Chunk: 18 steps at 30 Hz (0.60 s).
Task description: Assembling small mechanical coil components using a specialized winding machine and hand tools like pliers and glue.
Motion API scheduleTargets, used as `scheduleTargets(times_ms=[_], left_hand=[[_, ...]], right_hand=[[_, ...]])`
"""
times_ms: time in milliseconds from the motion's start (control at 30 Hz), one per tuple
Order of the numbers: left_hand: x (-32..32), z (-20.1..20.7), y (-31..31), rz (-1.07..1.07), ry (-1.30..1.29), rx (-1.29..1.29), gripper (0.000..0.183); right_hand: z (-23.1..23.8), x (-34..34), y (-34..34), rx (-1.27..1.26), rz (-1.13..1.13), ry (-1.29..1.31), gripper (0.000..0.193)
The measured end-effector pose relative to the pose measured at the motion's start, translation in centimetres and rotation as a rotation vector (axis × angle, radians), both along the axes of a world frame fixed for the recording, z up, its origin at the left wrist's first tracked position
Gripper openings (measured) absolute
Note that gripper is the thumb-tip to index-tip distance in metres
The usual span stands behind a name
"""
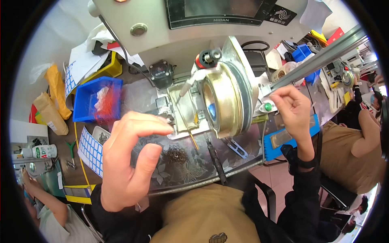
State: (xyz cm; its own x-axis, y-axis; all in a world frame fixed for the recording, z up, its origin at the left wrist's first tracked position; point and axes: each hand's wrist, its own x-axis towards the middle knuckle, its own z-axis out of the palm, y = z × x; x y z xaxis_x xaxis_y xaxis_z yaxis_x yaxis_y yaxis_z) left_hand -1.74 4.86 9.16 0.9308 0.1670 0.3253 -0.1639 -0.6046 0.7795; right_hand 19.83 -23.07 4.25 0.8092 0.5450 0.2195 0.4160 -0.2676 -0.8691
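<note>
My left hand [131,162] reaches over the bench with its fingers stretched out and the thumb apart. Its fingertips are beside a small metal fixture [164,107], and whether they touch it I cannot tell. My right hand [292,108] is at the machine's right side, close to a green button [268,106]. Its thumb and forefinger are pinched together; anything between them is too small to make out. Between the hands stands a wide brass-coloured drum [227,103] with a dark rim. A thin brass rod [192,137] juts toward me from the fixture.
Above is a grey machine housing [150,44] with a screen [221,8]. A blue bin [97,99] holds orange strands. A dark wire tangle [175,154], a black pen-like tool [216,162] and a blue cutter [237,148] lie in front. Co-workers sit on both sides.
</note>
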Motion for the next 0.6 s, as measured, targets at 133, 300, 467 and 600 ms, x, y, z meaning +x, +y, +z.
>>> scheduleTargets(times_ms=[133, 300, 467, 600], left_hand=[[1.3, 0.2, 0.5, -0.012, -0.099, 0.149, 0.023], [3.2, 0.7, -0.6, 0.006, -0.052, 0.350, 0.029], [4.2, 0.7, -1.2, 0.015, -0.024, 0.486, 0.033], [5.0, 0.7, -2.4, 0.040, 0.004, 0.535, 0.029]], right_hand=[[0.0, 0.0, 3.5, 0.015, 0.172, 0.066, 0.002], [-1.3, 0.6, 5.7, 0.010, 0.318, 0.010, 0.009], [-1.1, 0.2, 6.7, 0.094, 0.456, 0.065, 0.021], [-1.1, 0.1, 6.6, 0.107, 0.443, 0.124, 0.020]])
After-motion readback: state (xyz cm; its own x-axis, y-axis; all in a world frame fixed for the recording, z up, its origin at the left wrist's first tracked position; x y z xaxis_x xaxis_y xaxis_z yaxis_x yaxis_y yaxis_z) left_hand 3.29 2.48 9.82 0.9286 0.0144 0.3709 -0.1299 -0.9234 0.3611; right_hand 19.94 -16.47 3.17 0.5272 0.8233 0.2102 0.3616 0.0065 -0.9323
